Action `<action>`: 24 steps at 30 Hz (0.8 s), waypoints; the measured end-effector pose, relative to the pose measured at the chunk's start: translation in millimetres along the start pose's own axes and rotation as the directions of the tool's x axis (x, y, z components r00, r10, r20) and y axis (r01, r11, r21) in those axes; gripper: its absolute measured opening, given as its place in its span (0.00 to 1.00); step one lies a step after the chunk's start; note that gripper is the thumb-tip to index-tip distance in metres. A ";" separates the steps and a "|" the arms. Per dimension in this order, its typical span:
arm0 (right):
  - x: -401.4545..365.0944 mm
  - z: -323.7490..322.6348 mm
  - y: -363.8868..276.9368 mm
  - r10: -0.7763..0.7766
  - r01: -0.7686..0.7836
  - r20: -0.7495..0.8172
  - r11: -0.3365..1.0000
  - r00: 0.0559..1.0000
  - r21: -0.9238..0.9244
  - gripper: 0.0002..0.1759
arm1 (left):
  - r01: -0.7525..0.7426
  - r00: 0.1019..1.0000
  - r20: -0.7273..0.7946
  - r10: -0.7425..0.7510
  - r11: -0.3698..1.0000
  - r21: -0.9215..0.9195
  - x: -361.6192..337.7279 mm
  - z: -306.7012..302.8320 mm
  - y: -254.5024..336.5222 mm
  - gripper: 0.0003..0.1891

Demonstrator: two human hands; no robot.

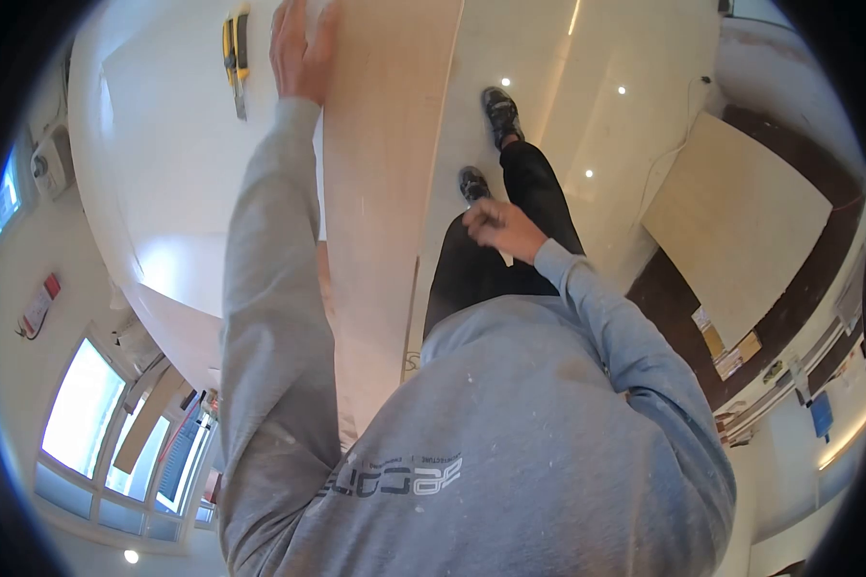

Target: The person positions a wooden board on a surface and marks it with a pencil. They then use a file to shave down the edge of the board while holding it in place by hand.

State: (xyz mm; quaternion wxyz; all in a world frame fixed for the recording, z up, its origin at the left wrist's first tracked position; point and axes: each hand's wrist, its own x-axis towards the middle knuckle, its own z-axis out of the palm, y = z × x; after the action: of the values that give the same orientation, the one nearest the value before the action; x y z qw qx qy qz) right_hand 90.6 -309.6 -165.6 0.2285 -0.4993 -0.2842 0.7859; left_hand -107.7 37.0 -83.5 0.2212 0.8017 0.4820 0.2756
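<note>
Two hands, one long wood panel [385, 125], one white bench [173, 163]. Panel: pale, smooth, straight-edged, lengthwise along the bench's right side. Our left hand [304, 53] is open, resting at the panel's left edge. Right hand [505, 231] is blurred above our legs, fingers curled; can't tell if it's gripping anything. Yellow-and-black cutter [235, 53] lies left of the left hand; two shoes [501, 115] on the floor [587, 125].

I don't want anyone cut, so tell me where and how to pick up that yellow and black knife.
Grip the knife by its yellow and black handle, coming down from above, from the side where the left hand rests. It lies flat with its narrow metal end pointing back toward the wearer, so the fingers should be safest on the far part.
</note>
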 end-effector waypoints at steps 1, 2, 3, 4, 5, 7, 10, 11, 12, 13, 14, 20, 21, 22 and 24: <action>-11.1 12.5 6.3 -0.033 0.037 0.056 0.996 0.998 -0.077 0.19 | 0.039 0.999 -0.021 -0.040 0.999 -0.036 -23.4 -9.2 14.1 0.28; -23.9 27.6 10.9 -0.057 0.074 0.119 0.986 0.991 -0.147 0.20 | 0.077 0.997 -0.004 -0.077 0.997 -0.017 -52.5 -18.7 24.4 0.28; -34.0 43.3 8.1 -0.036 0.072 0.186 0.979 0.982 -0.193 0.23 | 0.109 0.994 0.010 -0.109 0.994 0.002 -84.1 -27.5 33.5 0.29; -39.2 58.6 2.4 -0.020 0.081 0.245 0.967 0.969 -0.243 0.27 | 0.130 0.991 0.018 -0.131 0.991 0.018 -111.6 -35.8 41.6 0.29; -43.5 75.6 1.3 0.015 0.053 0.274 0.970 0.962 -0.237 0.32 | 0.188 0.982 0.012 -0.188 0.982 -0.020 -139.5 -45.5 52.1 0.31; -51.3 109.4 0.7 0.046 0.016 0.250 0.970 0.967 -0.241 0.34 | 0.228 0.974 0.010 -0.228 0.973 0.017 -200.7 -61.2 57.8 0.32; -52.0 144.9 4.7 0.047 -0.022 0.082 0.958 0.996 -0.286 0.35 | 0.242 0.968 0.026 -0.251 0.951 0.193 -270.9 -80.0 67.5 0.32; -53.7 154.9 5.9 0.041 -0.035 0.015 0.953 0.999 -0.300 0.34 | 0.259 0.961 0.034 -0.275 0.934 0.244 -288.8 -84.8 70.6 0.33; -54.8 161.2 5.0 0.062 -0.064 -0.017 0.955 0.998 -0.288 0.33 | 0.271 0.956 0.050 -0.289 0.934 0.231 -303.3 -87.0 68.4 0.33; -54.7 164.8 1.5 0.080 -0.090 -0.050 0.956 0.996 -0.278 0.32 | 0.281 0.952 0.063 -0.301 0.935 0.218 -315.1 -89.1 64.7 0.33; -55.9 169.1 -1.7 0.098 -0.117 -0.082 0.956 0.992 -0.268 0.31 | 0.293 0.947 0.074 -0.313 0.934 0.204 -324.8 -90.9 62.9 0.33; -75.1 198.0 1.2 0.049 -0.087 -0.256 0.986 0.965 -0.141 0.24 | 0.324 0.936 0.142 -0.322 0.946 0.007 -346.0 -92.9 48.4 0.31; -75.6 198.7 3.5 0.041 -0.077 -0.257 0.988 0.966 -0.131 0.24 | 0.309 0.938 0.154 -0.310 0.951 0.027 -347.1 -95.4 44.2 0.31; -75.6 199.5 6.0 0.034 -0.066 -0.256 0.991 0.966 -0.119 0.24 | 0.295 0.940 0.168 -0.298 0.954 0.048 -347.7 -100.3 40.5 0.32; -78.1 201.6 6.0 0.035 -0.071 -0.237 0.987 0.971 -0.145 0.23 | 0.326 0.924 0.164 -0.345 0.936 0.135 -351.8 -108.2 48.8 0.35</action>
State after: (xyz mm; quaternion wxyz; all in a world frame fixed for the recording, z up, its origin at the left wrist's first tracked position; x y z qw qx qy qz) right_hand -63.3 -408.3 -50.0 0.2006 -0.6116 -0.3011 0.7036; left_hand -281.7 -289.5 -52.5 0.2665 0.7399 0.6033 0.1324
